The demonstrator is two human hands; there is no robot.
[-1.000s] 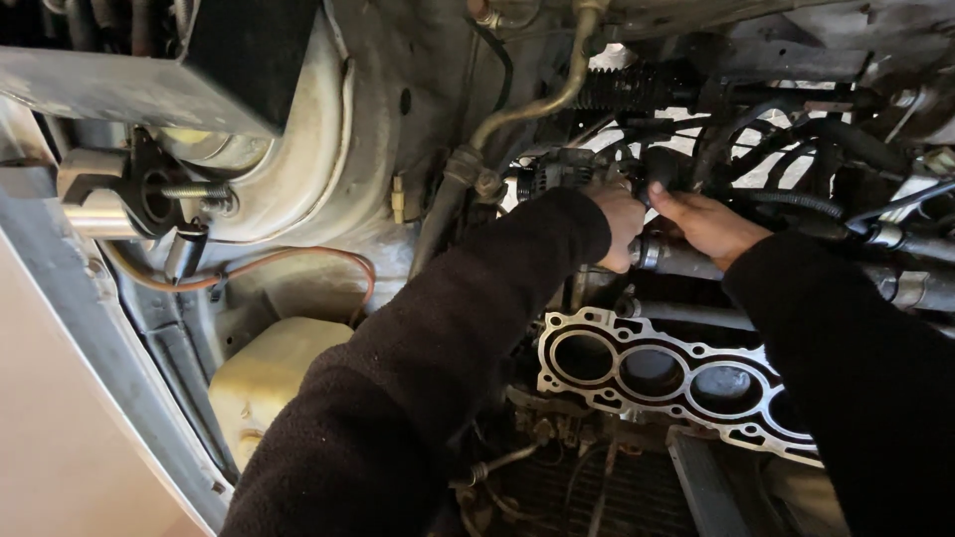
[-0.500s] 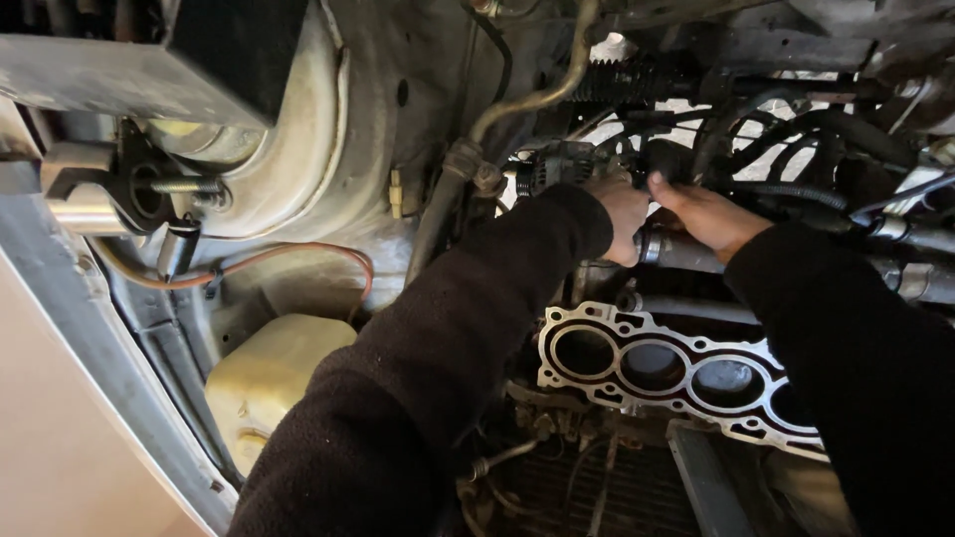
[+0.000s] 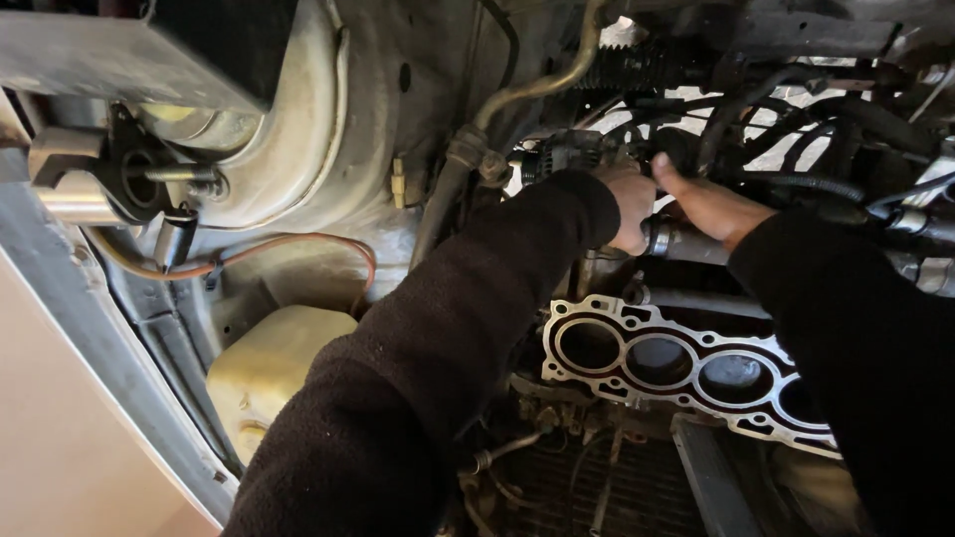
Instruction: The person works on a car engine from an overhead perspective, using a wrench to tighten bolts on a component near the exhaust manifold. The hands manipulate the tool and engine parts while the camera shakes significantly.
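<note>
Open engine bay, seen from above. Largest thing in view: the bare grey metal engine block deck with its row of round cylinder bores (image 3: 686, 368), head off, gasket face exposed. Left of it sits a yellowed plastic fluid reservoir (image 3: 274, 373), with a thin orange wire (image 3: 298, 244) looping above.

Both dark-sleeved arms reach past the block to the back of the bay. Left hand (image 3: 629, 204) is curled, fingers closed around a shiny metal hose clamp on a grey pipe (image 3: 662, 239), just above the block's far edge. Right hand (image 3: 708, 204) lies flat over the same pipe, touching the left; thumb up against the black rubber hoses (image 3: 796, 149). Can't tell what its fingers grip, they're hidden.

Versus a second ago: hands sit in the same spot on the clamp, no visible shift; only the camera has drifted slightly. Work reads as holding at that joint.
</note>
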